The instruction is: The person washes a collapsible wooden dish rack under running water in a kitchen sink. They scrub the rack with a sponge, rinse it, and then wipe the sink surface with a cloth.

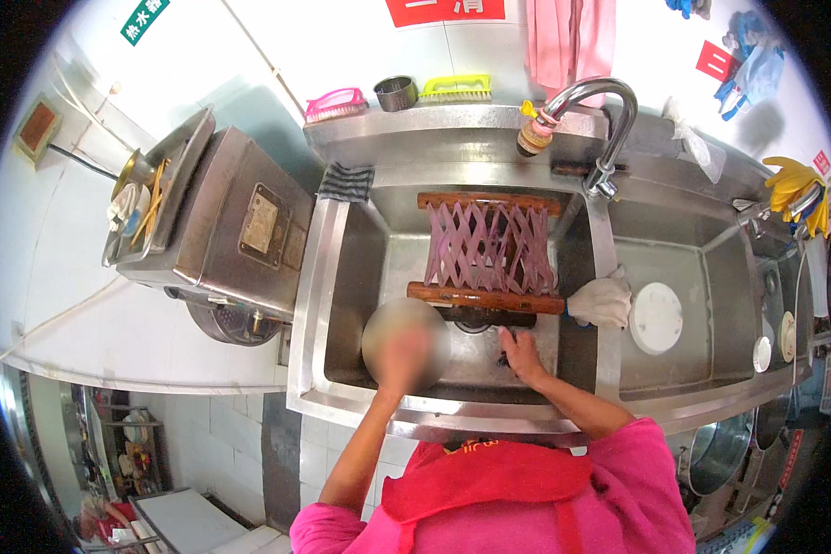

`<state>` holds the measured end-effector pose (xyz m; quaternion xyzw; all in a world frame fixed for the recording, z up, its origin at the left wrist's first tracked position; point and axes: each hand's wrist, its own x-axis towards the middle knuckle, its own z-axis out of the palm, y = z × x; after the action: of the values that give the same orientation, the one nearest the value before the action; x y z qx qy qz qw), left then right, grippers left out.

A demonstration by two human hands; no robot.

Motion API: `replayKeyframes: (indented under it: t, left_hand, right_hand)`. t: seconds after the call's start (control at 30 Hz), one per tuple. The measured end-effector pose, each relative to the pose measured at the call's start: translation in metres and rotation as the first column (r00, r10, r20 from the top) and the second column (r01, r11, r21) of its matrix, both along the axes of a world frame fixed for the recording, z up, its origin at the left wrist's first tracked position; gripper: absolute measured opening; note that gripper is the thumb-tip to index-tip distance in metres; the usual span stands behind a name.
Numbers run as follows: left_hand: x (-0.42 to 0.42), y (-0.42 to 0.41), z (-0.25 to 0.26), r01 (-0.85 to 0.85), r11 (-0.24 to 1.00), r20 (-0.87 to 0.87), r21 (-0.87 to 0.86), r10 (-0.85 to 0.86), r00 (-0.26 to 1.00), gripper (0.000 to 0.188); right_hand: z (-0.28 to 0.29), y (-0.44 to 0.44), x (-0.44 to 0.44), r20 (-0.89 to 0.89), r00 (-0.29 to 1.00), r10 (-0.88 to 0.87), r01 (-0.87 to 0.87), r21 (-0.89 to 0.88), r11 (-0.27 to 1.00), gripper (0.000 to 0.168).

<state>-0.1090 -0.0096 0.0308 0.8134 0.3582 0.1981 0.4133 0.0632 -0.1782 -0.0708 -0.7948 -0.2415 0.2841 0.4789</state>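
Note:
A folding stool (488, 249) with brown wooden bars and a seat of criss-crossed purple straps stands in the left basin of a stainless-steel sink (405, 263). On its near side, a dark lower bar (492, 317) shows below the front seat rail (485, 298). My left hand (407, 350) is by the left end of that dark bar, under a blurred patch that hides its fingers. Close to the bar's right end is my right hand (523, 354), fingers pointing toward it; whether they grip anything is unclear. Off the front rail's right end, a pale cloth (602, 301) lies over the divider.
A curved faucet (616, 118) rises behind the divider. Brushes in pink (336, 104) and yellow-green (457, 87) sit on the back ledge with a metal cup (395, 93). A striped cloth (346, 182) covers the rear left corner. The right basin holds a white round lid (656, 318).

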Motion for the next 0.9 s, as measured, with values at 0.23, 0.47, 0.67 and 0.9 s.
replayKeyframes:
  t: [0.23, 0.47, 0.67, 0.9]
  left_hand:
    - [0.002, 0.018, -0.009, 0.086, 0.960, 0.001, 0.267, -0.090, 0.996, 0.020]
    - [0.033, 0.027, 0.023, 0.160, 0.803, -0.017, 0.574, -0.184, 0.983, 0.042]
    - [0.047, 0.056, -0.041, 0.087, 0.948, 0.096, 0.307, -0.122, 0.988, 0.040]
    - [0.050, 0.064, -0.043, 0.279, 0.947, 0.199, 0.159, -0.307, 0.931, 0.025]
  right_hand:
    - [0.057, -0.007, 0.020, -0.182, 0.970, 0.164, -0.179, -0.070, 0.981, 0.047]
    - [0.050, -0.075, 0.035, -0.432, 0.900, 0.058, -0.038, 0.055, 0.998, 0.049]
    - [0.051, -0.087, 0.039, -0.555, 0.769, -0.318, 0.264, -0.179, 0.948, 0.047]
    - [0.089, -0.094, 0.053, -0.745, 0.597, -0.299, 0.439, -0.009, 0.898, 0.030]
